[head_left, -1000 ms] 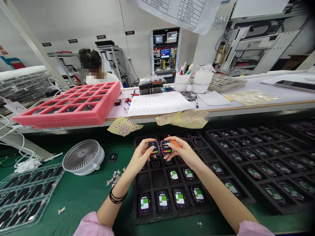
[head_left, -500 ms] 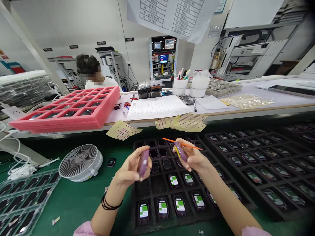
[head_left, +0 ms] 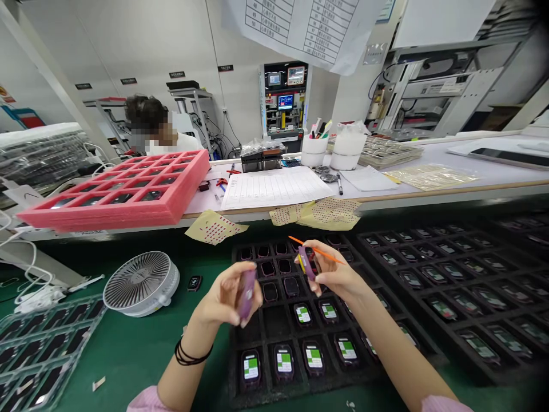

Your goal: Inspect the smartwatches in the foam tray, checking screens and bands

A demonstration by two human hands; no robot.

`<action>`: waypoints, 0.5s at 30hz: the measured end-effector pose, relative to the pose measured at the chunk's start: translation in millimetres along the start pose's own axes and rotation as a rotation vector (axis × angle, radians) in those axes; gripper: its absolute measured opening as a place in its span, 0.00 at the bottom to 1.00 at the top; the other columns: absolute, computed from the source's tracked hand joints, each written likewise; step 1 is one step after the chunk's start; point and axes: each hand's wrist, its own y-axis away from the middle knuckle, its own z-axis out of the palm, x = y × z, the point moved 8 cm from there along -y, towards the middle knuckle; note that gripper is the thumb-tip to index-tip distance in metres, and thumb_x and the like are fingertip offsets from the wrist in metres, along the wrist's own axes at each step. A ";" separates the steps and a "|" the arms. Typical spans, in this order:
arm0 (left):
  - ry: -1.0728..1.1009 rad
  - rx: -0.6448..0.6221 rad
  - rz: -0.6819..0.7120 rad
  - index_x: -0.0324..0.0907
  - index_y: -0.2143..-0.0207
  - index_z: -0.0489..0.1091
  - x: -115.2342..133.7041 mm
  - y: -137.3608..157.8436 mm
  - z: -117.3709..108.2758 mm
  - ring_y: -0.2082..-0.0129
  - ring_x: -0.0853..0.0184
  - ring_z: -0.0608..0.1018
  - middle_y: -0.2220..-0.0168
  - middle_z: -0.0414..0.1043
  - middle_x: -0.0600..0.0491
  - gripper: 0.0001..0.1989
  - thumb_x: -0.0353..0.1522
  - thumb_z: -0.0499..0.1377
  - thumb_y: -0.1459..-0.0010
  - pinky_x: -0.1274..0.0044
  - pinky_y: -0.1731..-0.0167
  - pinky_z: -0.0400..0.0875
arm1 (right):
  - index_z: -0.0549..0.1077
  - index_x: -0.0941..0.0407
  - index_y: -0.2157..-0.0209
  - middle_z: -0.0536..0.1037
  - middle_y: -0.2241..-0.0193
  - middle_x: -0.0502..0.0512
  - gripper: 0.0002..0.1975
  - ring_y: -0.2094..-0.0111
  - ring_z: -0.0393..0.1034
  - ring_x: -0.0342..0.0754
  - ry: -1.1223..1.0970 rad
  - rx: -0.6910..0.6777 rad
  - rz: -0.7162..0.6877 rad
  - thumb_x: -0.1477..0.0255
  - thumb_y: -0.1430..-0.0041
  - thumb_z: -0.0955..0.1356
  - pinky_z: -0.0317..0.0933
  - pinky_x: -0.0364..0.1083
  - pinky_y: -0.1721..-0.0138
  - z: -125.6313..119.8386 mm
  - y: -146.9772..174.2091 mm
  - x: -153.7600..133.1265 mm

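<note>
My left hand [head_left: 229, 294] grips a purple smartwatch body [head_left: 247, 293] by its edges, turned side-on. In my right hand [head_left: 334, 269] is another purple smartwatch body [head_left: 306, 263] with a yellow strip along its side. A thin orange stick [head_left: 317, 250] also sits in the right hand, crossing above that watch. Both hands hover over a black foam tray [head_left: 274, 323] of watch bodies. Several watches in its nearer rows show lit green-and-white screens, such as the watch [head_left: 283, 361]; those farther back are dark.
A round fan [head_left: 140, 283] and a lone watch [head_left: 194, 282] lie left. More black trays [head_left: 450, 326] stand right, a clear tray [head_left: 47, 360] far left. On the shelf are a pink foam tray [head_left: 180, 206], papers [head_left: 274, 187] and pen cups [head_left: 313, 151]. A co-worker [head_left: 150, 123] sits behind.
My right hand has shifted slightly left with its watch and the orange stick. The left hand has tilted its watch a little and moved slightly left. The co-worker's head has moved left.
</note>
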 end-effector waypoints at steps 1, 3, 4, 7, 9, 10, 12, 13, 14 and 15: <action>-0.103 0.096 -0.058 0.49 0.48 0.68 0.2 -5.5 -2.6 0.77 0.74 0.77 0.65 0.77 0.52 0.30 0.29 0.69 0.56 0.85 0.78 0.67 | 0.68 0.53 0.57 0.77 0.66 0.52 0.26 0.80 0.73 0.42 0.040 0.030 0.014 0.77 0.60 0.77 0.69 0.41 0.82 -0.2 -1.3 1.1; -0.306 0.312 -0.143 0.46 0.47 0.67 1.8 -9.9 -13.9 0.63 0.67 0.78 0.59 0.76 0.49 0.30 0.27 0.68 0.54 0.81 0.66 0.71 | 0.68 0.54 0.57 0.76 0.69 0.51 0.25 0.77 0.75 0.45 0.133 0.098 0.035 0.78 0.58 0.76 0.72 0.43 0.78 -3.0 -3.4 4.1; -0.390 0.398 -0.168 0.45 0.46 0.65 2.6 -9.7 -19.7 0.59 0.65 0.77 0.56 0.75 0.48 0.30 0.28 0.67 0.52 0.79 0.61 0.71 | 0.68 0.55 0.57 0.76 0.69 0.50 0.25 0.75 0.76 0.45 0.175 0.130 0.037 0.78 0.58 0.76 0.73 0.44 0.76 -5.2 -4.4 5.7; -0.552 0.488 -0.196 0.43 0.43 0.61 -0.8 -9.2 -31.5 0.58 0.63 0.76 0.53 0.72 0.46 0.29 0.34 0.64 0.47 0.75 0.61 0.70 | 0.68 0.55 0.56 0.76 0.66 0.51 0.25 0.72 0.77 0.46 0.249 0.197 0.034 0.77 0.57 0.76 0.73 0.45 0.72 -12.8 -6.8 11.1; -0.601 0.473 -0.219 0.43 0.42 0.60 -7.6 -9.7 -37.2 0.63 0.65 0.76 0.54 0.72 0.46 0.29 0.37 0.61 0.45 0.77 0.67 0.69 | 0.67 0.55 0.56 0.76 0.64 0.52 0.26 0.72 0.76 0.46 0.260 0.205 0.038 0.75 0.57 0.76 0.73 0.46 0.72 -15.8 -8.2 15.0; -0.611 0.463 -0.230 0.43 0.42 0.60 -10.9 -10.0 -39.5 0.64 0.65 0.76 0.55 0.72 0.46 0.28 0.38 0.60 0.44 0.78 0.69 0.68 | 0.67 0.55 0.56 0.75 0.64 0.52 0.26 0.72 0.77 0.47 0.261 0.203 0.041 0.74 0.57 0.76 0.73 0.46 0.72 -16.5 -8.7 16.5; -0.613 0.454 -0.239 0.44 0.42 0.60 -15.4 -10.8 -42.7 0.65 0.66 0.76 0.55 0.72 0.47 0.27 0.39 0.59 0.43 0.79 0.71 0.66 | 0.67 0.55 0.55 0.75 0.63 0.54 0.24 0.71 0.77 0.48 0.261 0.199 0.044 0.72 0.54 0.75 0.73 0.47 0.71 -16.7 -9.0 17.8; -0.611 0.455 -0.238 0.44 0.43 0.61 -16.5 -11.2 -43.6 0.66 0.67 0.76 0.55 0.72 0.47 0.26 0.39 0.59 0.43 0.79 0.72 0.66 | 0.67 0.55 0.55 0.75 0.62 0.54 0.23 0.70 0.77 0.48 0.261 0.196 0.044 0.71 0.52 0.74 0.73 0.47 0.70 -16.3 -9.0 17.7; -0.608 0.458 -0.236 0.44 0.43 0.61 -17.2 -11.6 -44.1 0.67 0.67 0.76 0.55 0.72 0.47 0.26 0.39 0.59 0.43 0.79 0.72 0.66 | 0.67 0.55 0.54 0.75 0.61 0.55 0.21 0.70 0.77 0.48 0.260 0.194 0.042 0.70 0.50 0.73 0.73 0.48 0.70 -15.8 -8.9 17.5; -0.604 0.466 -0.233 0.44 0.44 0.62 -17.6 -11.8 -44.4 0.67 0.68 0.76 0.56 0.72 0.47 0.25 0.39 0.59 0.43 0.79 0.72 0.65 | 0.67 0.55 0.54 0.74 0.61 0.55 0.20 0.69 0.78 0.49 0.259 0.191 0.040 0.70 0.49 0.72 0.73 0.48 0.69 -15.2 -8.8 17.1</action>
